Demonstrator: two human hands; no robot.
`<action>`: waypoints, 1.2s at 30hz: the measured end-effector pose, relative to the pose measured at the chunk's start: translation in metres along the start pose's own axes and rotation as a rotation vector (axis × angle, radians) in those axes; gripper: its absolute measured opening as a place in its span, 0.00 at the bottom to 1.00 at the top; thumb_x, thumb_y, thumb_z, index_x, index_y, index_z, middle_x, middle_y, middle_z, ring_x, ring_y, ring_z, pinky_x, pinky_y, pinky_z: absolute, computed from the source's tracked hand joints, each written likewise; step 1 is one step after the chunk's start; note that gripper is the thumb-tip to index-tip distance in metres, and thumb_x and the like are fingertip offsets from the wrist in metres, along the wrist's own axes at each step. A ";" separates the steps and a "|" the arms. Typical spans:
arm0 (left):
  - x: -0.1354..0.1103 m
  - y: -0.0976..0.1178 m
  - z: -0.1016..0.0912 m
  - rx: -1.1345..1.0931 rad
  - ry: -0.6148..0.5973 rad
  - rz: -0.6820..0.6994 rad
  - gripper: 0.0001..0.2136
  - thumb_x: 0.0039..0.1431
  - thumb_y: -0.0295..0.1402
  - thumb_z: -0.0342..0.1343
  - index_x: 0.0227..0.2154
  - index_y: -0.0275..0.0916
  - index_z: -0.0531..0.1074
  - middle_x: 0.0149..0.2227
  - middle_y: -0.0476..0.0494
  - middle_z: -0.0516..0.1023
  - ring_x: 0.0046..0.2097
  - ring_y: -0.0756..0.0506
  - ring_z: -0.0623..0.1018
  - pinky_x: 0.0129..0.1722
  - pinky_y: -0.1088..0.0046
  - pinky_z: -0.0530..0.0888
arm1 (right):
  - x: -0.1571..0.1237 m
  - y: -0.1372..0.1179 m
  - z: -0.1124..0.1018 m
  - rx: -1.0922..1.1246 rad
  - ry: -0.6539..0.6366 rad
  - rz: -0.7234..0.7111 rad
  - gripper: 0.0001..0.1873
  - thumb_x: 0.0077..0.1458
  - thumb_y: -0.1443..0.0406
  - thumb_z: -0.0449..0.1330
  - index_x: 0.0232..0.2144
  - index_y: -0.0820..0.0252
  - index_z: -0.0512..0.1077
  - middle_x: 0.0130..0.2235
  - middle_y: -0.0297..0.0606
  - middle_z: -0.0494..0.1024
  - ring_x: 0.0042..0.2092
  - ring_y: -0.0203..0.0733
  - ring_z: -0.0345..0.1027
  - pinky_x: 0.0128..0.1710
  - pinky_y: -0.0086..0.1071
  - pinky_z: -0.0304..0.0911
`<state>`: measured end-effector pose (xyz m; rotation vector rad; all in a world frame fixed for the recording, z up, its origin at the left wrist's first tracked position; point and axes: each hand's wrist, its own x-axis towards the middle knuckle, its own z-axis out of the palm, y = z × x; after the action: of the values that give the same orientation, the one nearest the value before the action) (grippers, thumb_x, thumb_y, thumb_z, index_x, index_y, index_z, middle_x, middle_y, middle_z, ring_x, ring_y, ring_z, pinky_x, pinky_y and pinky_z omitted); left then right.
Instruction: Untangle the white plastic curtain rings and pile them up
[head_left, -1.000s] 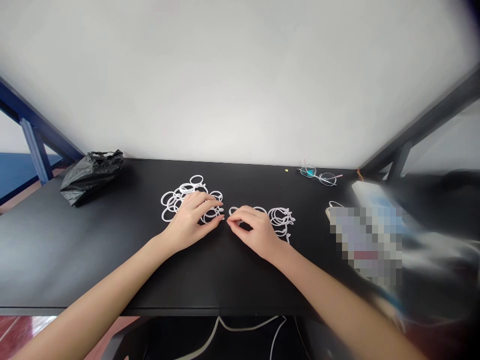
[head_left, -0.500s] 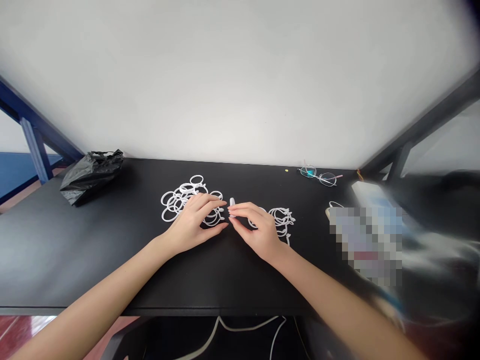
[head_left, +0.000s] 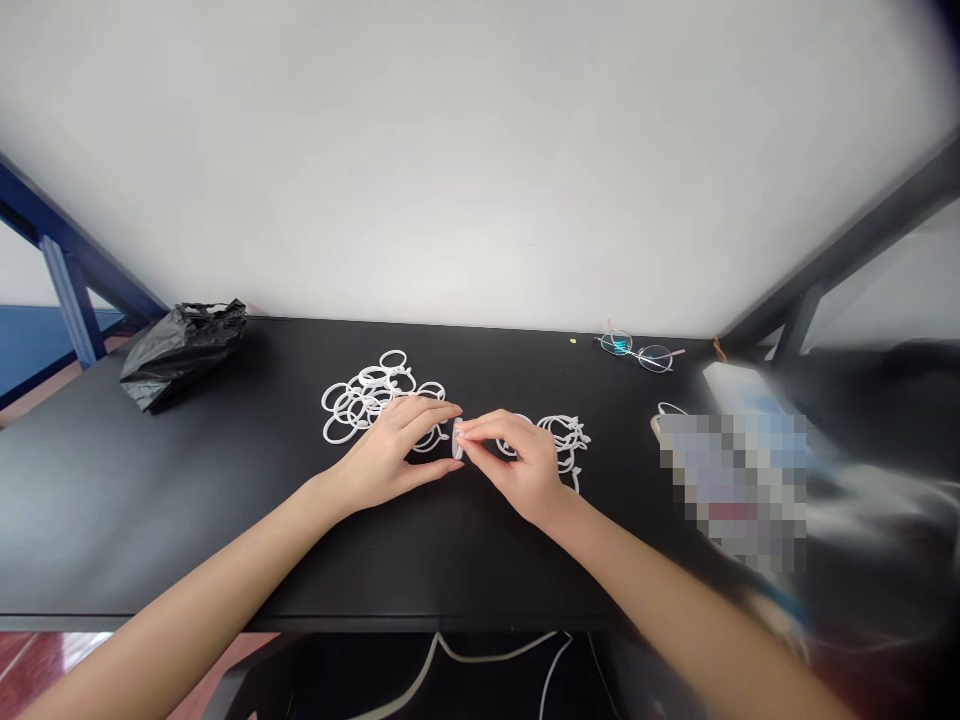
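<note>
Both hands meet at the middle of a black table (head_left: 187, 520). My left hand (head_left: 394, 450) and my right hand (head_left: 514, 460) pinch one white plastic ring (head_left: 457, 440) between their fingertips, the ring standing on edge just above the table. A loose pile of white rings (head_left: 364, 395) lies behind my left hand. A smaller, neater cluster of white rings (head_left: 564, 436) lies behind my right hand.
A crumpled black plastic bag (head_left: 184, 345) sits at the back left. Eyeglasses (head_left: 637, 352) lie at the back right near the wall. A blurred-out object (head_left: 731, 480) rests at the right. White cables (head_left: 480, 665) hang below the table's front edge.
The right hand lifted a white ring off the table and turned it upright. The left hand's fingers moved in from the pile to grip the same ring.
</note>
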<state>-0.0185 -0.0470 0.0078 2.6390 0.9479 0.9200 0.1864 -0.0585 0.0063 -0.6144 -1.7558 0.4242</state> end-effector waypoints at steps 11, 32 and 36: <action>-0.001 0.006 0.000 -0.080 -0.013 -0.062 0.17 0.64 0.36 0.56 0.54 0.38 0.66 0.49 0.36 0.76 0.52 0.39 0.75 0.52 0.60 0.73 | 0.001 -0.001 0.000 -0.017 0.005 0.054 0.06 0.58 0.71 0.61 0.33 0.55 0.75 0.33 0.36 0.82 0.35 0.40 0.78 0.36 0.34 0.76; 0.000 0.005 -0.006 -0.233 0.100 -0.142 0.14 0.66 0.33 0.52 0.53 0.41 0.68 0.47 0.38 0.74 0.48 0.41 0.74 0.49 0.60 0.73 | 0.000 0.002 -0.003 0.015 -0.112 0.175 0.07 0.60 0.70 0.59 0.39 0.57 0.76 0.34 0.36 0.81 0.33 0.37 0.77 0.36 0.31 0.73; 0.001 0.005 -0.005 -0.253 0.069 -0.162 0.16 0.65 0.34 0.53 0.54 0.41 0.66 0.46 0.39 0.75 0.47 0.42 0.76 0.48 0.60 0.73 | 0.000 0.001 -0.001 0.029 -0.115 0.129 0.07 0.61 0.70 0.59 0.40 0.57 0.77 0.35 0.37 0.81 0.33 0.37 0.77 0.35 0.31 0.74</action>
<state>-0.0188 -0.0504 0.0144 2.2988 0.9736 1.0226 0.1881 -0.0575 0.0057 -0.6970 -1.8216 0.5840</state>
